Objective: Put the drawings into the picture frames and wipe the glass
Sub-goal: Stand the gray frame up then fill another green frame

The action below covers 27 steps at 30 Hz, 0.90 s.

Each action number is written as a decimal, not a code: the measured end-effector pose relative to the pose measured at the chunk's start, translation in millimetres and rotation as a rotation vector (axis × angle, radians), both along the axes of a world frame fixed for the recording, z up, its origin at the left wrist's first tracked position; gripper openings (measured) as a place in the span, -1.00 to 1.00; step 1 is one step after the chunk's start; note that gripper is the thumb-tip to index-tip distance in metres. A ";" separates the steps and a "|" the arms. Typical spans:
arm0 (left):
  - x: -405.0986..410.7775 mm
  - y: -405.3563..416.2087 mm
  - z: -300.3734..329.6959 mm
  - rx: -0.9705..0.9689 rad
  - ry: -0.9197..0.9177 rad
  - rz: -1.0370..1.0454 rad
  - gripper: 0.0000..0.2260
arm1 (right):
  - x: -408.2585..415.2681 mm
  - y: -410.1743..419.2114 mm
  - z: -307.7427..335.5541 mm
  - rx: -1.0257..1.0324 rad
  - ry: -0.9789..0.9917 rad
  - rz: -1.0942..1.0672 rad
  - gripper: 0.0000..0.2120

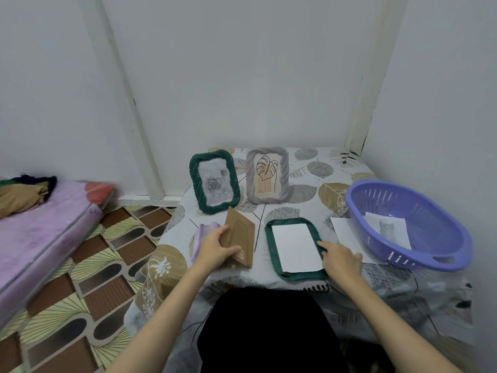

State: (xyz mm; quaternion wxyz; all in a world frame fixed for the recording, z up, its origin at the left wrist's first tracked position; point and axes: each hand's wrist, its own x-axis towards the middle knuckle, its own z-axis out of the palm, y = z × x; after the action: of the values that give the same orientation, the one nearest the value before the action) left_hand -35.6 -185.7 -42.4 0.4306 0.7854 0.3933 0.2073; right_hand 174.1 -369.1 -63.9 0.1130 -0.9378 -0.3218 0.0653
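A green frame (273, 262) lies face down near the table's front, with a white sheet (294, 247) in its opening. My right hand (340, 258) rests on the frame's right edge, index finger stretched onto the rim. My left hand (216, 249) grips a brown cardboard backing board (240, 234) with its stand, held tilted left of the frame. A lilac cloth (201, 234) lies under that hand. Two filled frames stand at the back: a green one (213, 181) with a rose drawing and a grey one (267, 175) with a leaf drawing.
A purple plastic basket (446, 254) sits on the right with a cat drawing (387, 228) inside. A white paper (347, 235) lies between the basket and the frame. A leaf-print cloth (317, 179) covers the table. A pink mattress (45, 227) lies on the left.
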 end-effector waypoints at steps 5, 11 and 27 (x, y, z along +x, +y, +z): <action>8.0 -2.0 -3.9 0.433 0.557 -0.083 -0.44 | 14.4 -10.4 -4.5 0.177 0.140 0.030 -0.62; 16.3 -5.3 -13.9 0.471 0.733 -0.337 -0.40 | 12.1 -9.6 -2.4 0.257 0.216 0.023 -0.59; 35.5 -15.7 -16.0 0.439 0.418 -0.311 -0.47 | -16.8 5.5 3.5 0.218 0.102 -0.061 -0.73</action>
State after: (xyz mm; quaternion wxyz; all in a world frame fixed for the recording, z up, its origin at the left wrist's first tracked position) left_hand -0.2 -201.4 -58.3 0.1877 0.9354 0.2948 0.0535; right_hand 157.3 -363.5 -60.5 0.2322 -0.9247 -0.2923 0.0740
